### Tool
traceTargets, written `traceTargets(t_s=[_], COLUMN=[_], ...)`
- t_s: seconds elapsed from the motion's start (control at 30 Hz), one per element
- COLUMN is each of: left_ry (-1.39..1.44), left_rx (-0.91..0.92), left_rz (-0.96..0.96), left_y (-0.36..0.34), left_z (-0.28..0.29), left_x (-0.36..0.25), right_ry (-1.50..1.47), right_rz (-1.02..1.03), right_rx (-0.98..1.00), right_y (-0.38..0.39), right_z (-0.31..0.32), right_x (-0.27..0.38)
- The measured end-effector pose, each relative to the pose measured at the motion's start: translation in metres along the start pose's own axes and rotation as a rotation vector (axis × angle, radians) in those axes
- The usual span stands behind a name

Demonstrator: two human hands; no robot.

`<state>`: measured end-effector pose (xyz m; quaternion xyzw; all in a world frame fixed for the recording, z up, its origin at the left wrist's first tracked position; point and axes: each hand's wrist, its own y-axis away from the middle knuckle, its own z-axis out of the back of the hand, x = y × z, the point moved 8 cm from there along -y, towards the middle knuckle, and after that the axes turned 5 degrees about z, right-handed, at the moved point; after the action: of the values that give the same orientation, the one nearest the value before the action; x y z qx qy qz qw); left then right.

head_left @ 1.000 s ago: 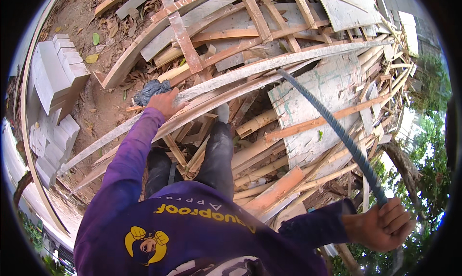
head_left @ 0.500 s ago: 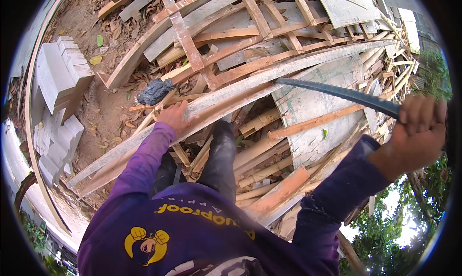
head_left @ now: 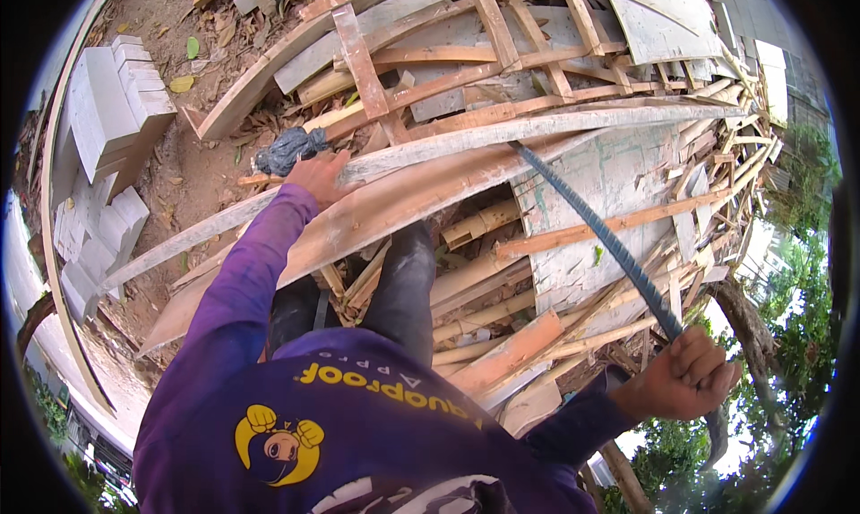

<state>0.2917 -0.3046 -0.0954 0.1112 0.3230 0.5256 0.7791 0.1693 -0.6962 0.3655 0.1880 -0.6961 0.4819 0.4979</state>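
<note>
My right hand [head_left: 685,375] is closed round a dark, ribbed steel crowbar [head_left: 600,227], near its curved end at the lower right. The bar's far tip meets the seam between two long boards and is partly hidden there. The upper whitish board [head_left: 537,124] runs across the view from lower left to far right. Below it the brown face of the lower board [head_left: 394,200] is turned toward me, and a gap shows between them at the left. My left hand [head_left: 320,178] rests over the upper board's edge, its fingers gripping it.
Nailed wooden frames [head_left: 493,30] and loose lumber lie beyond the boards. A pale plywood sheet [head_left: 618,182] and bamboo poles [head_left: 484,227] lie below them. Grey blocks [head_left: 112,111] are stacked at the left, and a dark plastic bag [head_left: 288,151] sits near my left hand.
My right hand has swung the crowbar down and toward me. The lower board has tilted, showing more of its brown face, and the two boards have spread apart. My left hand has shifted slightly up.
</note>
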Motion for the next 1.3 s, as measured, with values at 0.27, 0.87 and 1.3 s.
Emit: traceTargets(t_s=[0.27, 0.87, 1.3], left_ry=[0.041, -0.01, -0.043], left_rx=[0.021, -0.043, 0.007], left_rz=[0.109, 0.045, 0.084], left_y=[0.045, 0.039, 0.033], left_z=[-0.016, -0.012, -0.017], left_x=[-0.029, -0.032, -0.027], right_ry=[0.006, 0.138, 0.201], right_rz=[0.005, 0.148, 0.165], right_rx=[-0.032, 0.03, 0.014], right_y=[-0.042, -0.18, -0.212], right_z=[-0.072, 0.0, -0.022], right_x=[-0.008, 0.061, 0.051])
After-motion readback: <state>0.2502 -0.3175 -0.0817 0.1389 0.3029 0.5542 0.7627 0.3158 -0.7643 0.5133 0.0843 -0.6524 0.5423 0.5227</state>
